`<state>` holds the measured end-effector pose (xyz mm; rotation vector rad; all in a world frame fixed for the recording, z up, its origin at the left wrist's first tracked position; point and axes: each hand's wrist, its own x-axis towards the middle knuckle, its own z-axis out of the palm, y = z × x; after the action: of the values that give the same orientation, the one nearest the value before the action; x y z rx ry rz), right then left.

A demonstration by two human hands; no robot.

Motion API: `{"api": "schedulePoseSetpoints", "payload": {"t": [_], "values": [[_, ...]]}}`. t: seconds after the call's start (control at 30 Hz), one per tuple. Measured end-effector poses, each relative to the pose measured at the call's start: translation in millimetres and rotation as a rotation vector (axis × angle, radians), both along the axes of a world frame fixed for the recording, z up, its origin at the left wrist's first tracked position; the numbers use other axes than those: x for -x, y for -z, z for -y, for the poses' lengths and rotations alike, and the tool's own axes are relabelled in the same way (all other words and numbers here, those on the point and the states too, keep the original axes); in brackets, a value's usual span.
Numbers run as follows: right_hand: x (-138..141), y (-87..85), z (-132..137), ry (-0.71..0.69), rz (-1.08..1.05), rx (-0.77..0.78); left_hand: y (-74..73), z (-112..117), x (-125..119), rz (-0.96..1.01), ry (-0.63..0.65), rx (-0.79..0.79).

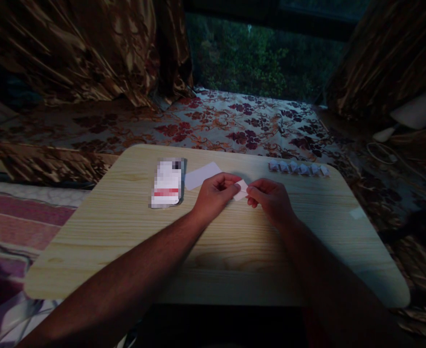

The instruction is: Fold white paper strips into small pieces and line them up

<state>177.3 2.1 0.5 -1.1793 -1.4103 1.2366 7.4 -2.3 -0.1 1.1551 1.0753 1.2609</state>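
Between my two hands is a small folded piece of white paper (240, 190), held above the middle of the table. My left hand (216, 191) pinches its left side between thumb and fingers. On the right side, my right hand (269, 194) is closed on the same paper, thumb on top. A flat white sheet of paper (202, 176) lies just behind my left hand, partly covered by it. At the table's back right stands a row of several small folded paper pieces (300, 168), pale with darker sides.
The light wood table (126, 241) has rounded corners. A blurred white phone-like object (167, 183) with a red band lies left of the paper sheet. A small pale scrap (356, 213) is near the right edge. Behind are a floral-covered ledge (242, 121), curtains (100, 48) and a window.
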Motion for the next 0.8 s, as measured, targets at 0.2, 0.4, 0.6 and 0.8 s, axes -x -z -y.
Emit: {"api": "schedulePoseSetpoints", "payload": {"t": [0.2, 0.4, 0.6, 0.8], "values": [[1.5, -1.4, 2.4, -0.026, 0.098, -0.058, -0.6, 0.9, -0.4, -0.091, 0.079, 0.000], [2.2, -2.3, 3.9, -0.031, 0.117, -0.072, 2.8, -1.7, 0.8, -0.012, 0.029, 0.026], [2.4, -3.2, 5.1, -0.032, 0.136, -0.104, 3.0, -1.1, -0.3, 0.006, 0.026, 0.038], [3.3, -2.7, 5.3, -0.043, 0.111, -0.120, 5.1, -1.1, -0.4, -0.011, 0.016, 0.017]]}}
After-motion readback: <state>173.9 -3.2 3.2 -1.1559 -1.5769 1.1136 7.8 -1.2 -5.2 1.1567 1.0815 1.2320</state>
